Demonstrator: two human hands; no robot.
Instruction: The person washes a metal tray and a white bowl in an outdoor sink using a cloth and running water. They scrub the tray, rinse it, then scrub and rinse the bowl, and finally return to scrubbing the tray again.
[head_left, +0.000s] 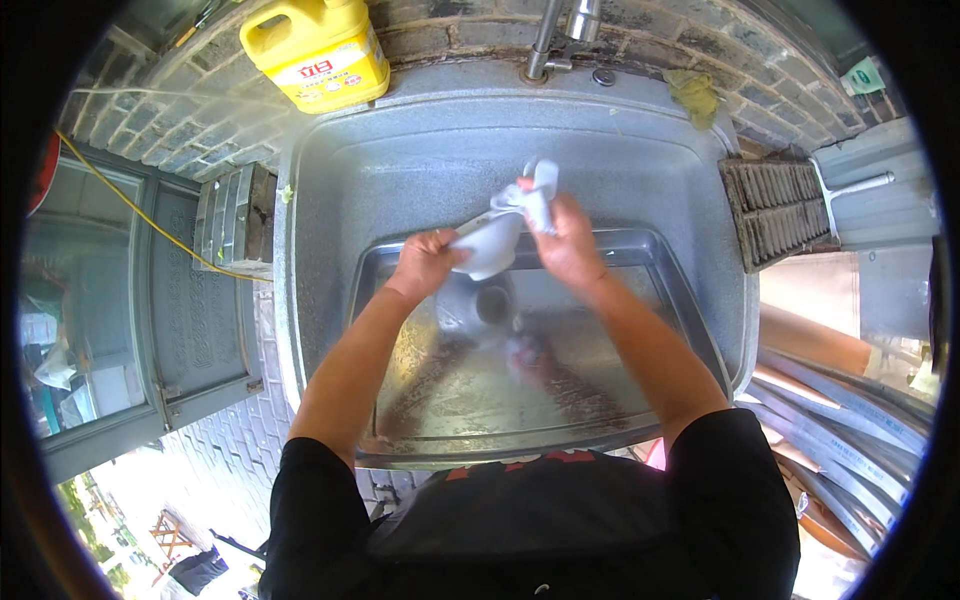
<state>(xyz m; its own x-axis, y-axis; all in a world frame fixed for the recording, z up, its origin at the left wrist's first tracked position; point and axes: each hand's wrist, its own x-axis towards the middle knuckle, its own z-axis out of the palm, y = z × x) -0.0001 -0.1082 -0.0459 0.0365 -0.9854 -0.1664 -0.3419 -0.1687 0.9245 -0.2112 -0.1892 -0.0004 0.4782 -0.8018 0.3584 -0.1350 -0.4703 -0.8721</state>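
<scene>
A white bowl (487, 246), blurred and tilted, is in my left hand (427, 262), which grips its rim from the left. My right hand (566, 236) holds a pale cloth (536, 199) at the bowl's upper right edge; its fingers are partly hidden by the cloth. Both hands are above a large rectangular metal tray (465, 405), which lies tilted or flat in a grey stone sink (420, 165); which of these I cannot tell. The tray's surface is wet or shiny and reflects the arms.
A yellow detergent jug (322, 60) stands at the sink's back left corner. A metal faucet (537, 64) rises at the back, with a yellow-green rag (694, 97) to its right. Against the right rim is a ribbed grey slab (776, 210); bricks (236, 217) are stacked at the left.
</scene>
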